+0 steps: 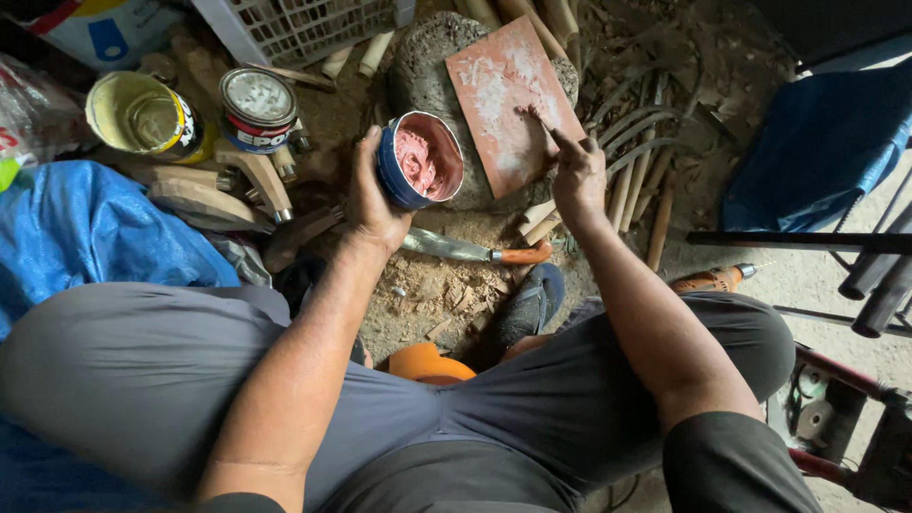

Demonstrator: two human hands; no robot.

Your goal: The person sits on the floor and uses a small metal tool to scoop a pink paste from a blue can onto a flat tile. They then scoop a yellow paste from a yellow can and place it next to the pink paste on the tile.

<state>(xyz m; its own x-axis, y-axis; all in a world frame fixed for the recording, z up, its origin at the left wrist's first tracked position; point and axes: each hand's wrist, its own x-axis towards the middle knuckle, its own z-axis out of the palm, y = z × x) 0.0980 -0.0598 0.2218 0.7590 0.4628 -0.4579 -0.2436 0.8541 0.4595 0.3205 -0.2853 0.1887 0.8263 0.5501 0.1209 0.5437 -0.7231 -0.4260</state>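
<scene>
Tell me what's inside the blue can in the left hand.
The blue can, held tilted by the left hand, holds pink paste clinging to its inner wall. The paste and the tilt hide the bottom.

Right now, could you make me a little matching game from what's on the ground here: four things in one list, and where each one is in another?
Things:
1. blue tin of pink paste
2. reddish board
3. knife
4. yellow tin

Places:
A. lying on the ground in front of the stone
B. held in the left hand
C. far left, standing open
D. resting on the stone, under the right hand

Pairs: 1-B, 2-D, 3-A, 4-C
</scene>
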